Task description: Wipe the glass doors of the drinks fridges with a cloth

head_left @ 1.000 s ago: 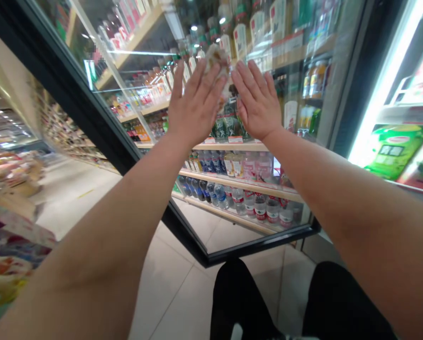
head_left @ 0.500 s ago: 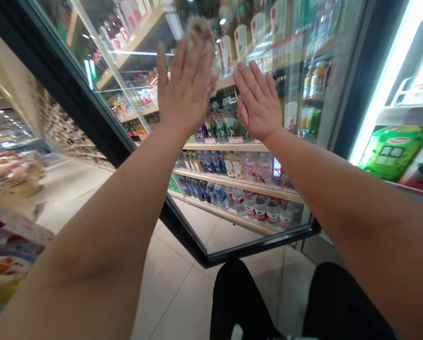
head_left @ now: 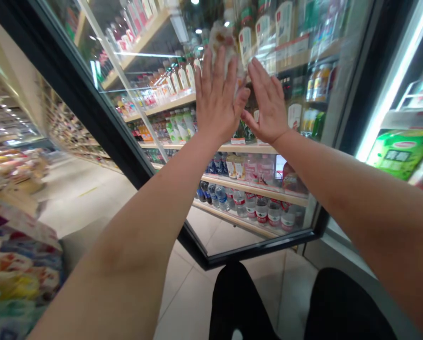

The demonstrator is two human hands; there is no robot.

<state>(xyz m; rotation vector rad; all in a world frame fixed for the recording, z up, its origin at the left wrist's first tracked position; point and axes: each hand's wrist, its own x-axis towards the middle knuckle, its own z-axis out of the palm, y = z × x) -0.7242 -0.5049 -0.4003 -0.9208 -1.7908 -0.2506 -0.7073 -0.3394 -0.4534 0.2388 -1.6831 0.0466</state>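
In the head view, my left hand [head_left: 218,97] lies flat over a crumpled whitish cloth [head_left: 221,35] with brownish and pinkish patches, holding it against the glass door [head_left: 183,42]. Part of the cloth shows above the fingertips and along the thumb side; the rest is hidden under the palm. Just right of it, my right hand [head_left: 268,106] is open, its fingers stretched out against the glass with nothing in them. The two thumbs are close together. A dark frame [head_left: 264,245] edges the door, which stands swung open at an angle.
Behind the glass are shelves with many bottles [head_left: 239,200]. At right, a lit cooler holds a green package [head_left: 399,153]. Stacked colourful packages [head_left: 23,269] stand at lower left, beside the tiled aisle [head_left: 87,193]. My knees [head_left: 236,297] are below the door's bottom edge.
My left hand and the cloth have slid right across the glass, closer to my right hand. My right hand has moved slightly right and stays flat.
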